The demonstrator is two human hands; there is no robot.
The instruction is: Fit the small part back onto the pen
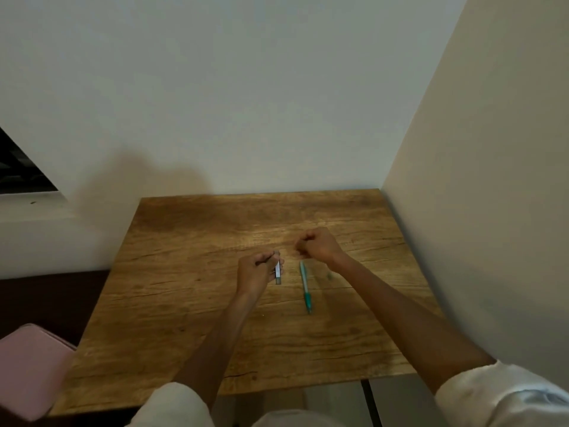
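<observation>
So we've got a small slim case (278, 271), silvery-grey and rectangular, sitting in the middle of the frame just left of centre. Looks like a pencil-lead box or something like that, but it's too small and soft to read. Our left hand (257, 272) has its fingers curled round the case and holds it more or less upright over the wooden table (191, 303). We honestly can't tell if the bottom end touches the wood.

Just to the right of it a teal pen (305, 286) lies flat on the table, running top to bottom in the picture with its grip end nearer us. Nothing's touching it. It could be a mechanical pencil, hard to say.

Above the pen's far end, our right hand (317, 244) hovers with the fingers bunched together and the fingertips pinched. Whether there's something tiny between them is beyond what we can make out, because it's blurry there.

Our guess at the step: the case is being opened or emptied, with the left hand steadying and the right hand doing the fiddly bit. The next move probably calls for a fine pinch at the case's top end while the left grip stays firm.

Further out: rolled white sleeves at the bottom edge, a pink cushion (27, 371) at lower left, plain walls behind.
</observation>
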